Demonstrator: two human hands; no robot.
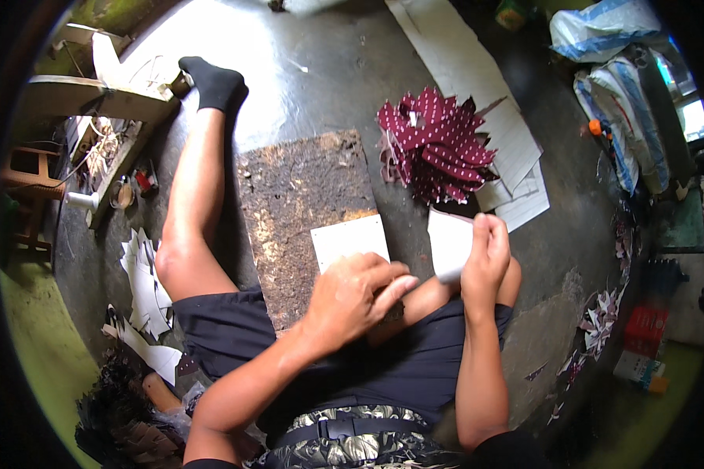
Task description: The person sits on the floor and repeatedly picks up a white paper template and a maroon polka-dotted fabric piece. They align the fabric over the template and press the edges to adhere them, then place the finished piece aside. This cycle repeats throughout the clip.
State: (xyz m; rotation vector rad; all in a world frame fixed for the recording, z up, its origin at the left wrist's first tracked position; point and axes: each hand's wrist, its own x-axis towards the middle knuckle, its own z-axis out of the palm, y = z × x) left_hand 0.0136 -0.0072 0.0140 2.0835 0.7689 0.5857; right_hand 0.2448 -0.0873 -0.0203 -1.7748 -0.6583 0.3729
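A white square piece (352, 238) with small dots near its corners lies on a worn, dark-stained board (301, 187) between my legs. My left hand (356, 293) is over its near edge, thumb apart from the fingers, with nothing visible between them. My right hand (486, 262) pinches a curved white sheet (449, 246) at its right side, raised beside the board. What is on the sheet's other face is hidden. Just beyond it sits a fanned heap of maroon pieces with white dots (438, 148).
Large pale sheets (477, 94) lie on the floor under and behind the maroon heap. White scraps (145, 285) are at my left, with more scraps (602, 320) at the right. A wooden frame (125, 156) stands far left; white-and-blue sacks (606, 35) lean far right.
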